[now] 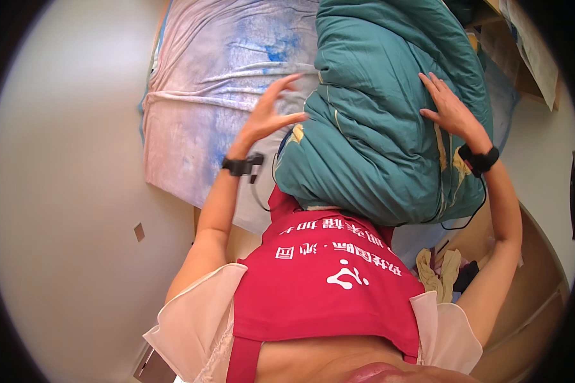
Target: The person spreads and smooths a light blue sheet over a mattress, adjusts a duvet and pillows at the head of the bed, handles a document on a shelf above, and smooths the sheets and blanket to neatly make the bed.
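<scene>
A thick green quilt [378,129] with yellow patterned patches lies bunched up in front of me on the bed. My left hand [271,112] is beside the quilt's left edge, fingers apart and slightly blurred, with nothing in it. On the quilt's right side is my right hand [448,104], flat with its fingers spread. Whether its palm touches the cloth or hovers just above, I cannot tell. Under the quilt and to its left spreads a plush pink, white and blue bed cover [196,129], creased across the middle.
A black band with a cable is on each wrist. I wear a red apron [326,297] bearing white writing. Crumpled clothes [438,275] lie low on the right. A pale wall [76,191] fills the left side. Wooden shelving [532,91] stands at the upper right.
</scene>
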A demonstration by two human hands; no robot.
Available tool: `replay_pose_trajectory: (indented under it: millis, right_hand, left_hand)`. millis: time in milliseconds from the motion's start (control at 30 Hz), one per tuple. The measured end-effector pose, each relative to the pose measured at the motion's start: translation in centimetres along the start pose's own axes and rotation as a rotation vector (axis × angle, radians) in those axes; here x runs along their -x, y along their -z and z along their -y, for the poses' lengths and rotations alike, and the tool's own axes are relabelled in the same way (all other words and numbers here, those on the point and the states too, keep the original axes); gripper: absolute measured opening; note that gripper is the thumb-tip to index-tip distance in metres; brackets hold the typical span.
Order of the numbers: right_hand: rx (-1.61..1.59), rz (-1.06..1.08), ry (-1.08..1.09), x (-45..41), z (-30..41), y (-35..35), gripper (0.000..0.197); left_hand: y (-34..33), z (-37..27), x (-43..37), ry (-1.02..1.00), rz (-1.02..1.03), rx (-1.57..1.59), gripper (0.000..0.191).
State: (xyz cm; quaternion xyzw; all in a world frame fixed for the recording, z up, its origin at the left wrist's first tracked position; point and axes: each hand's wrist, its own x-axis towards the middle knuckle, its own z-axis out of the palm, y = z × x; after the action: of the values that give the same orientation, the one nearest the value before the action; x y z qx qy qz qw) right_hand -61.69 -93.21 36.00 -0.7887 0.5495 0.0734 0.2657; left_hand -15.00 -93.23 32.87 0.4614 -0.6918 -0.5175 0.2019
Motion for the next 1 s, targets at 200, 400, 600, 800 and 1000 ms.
replay_pose_trajectory:
  millis: [200,400,600,800,1000]
  right_hand:
    - [-0.271,-0.065,0.024,6.6,4.5,4.0,0.063]
    - [-0.43,0.062,-0.203,15.8,6.2,6.3,0.053]
    - [-0.3,-0.039,-0.233,15.0,10.8,10.6,0.064]
    - [0.147,-0.002,-0.274,10.4,2.4,-3.1,0.068]
    - [-0.062,0.035,-0.449,13.5,4.5,-3.2,0.07]
  left_hand:
    - [-5.9,14.6,11.5,0.769,0.362,0.726,0.094]
    - [-19.2,6.1,1.9,0.451,0.622,0.921,0.075]
    - [-35.7,-8.8,-2.4,0.007,0.968,1.025,0.092]
    - [-30.0,-5.4,-8.7,-0.343,0.796,0.829,0.037]
    - [-4.5,20.0,-9.1,0.193,0.025,-0.016,0.033]
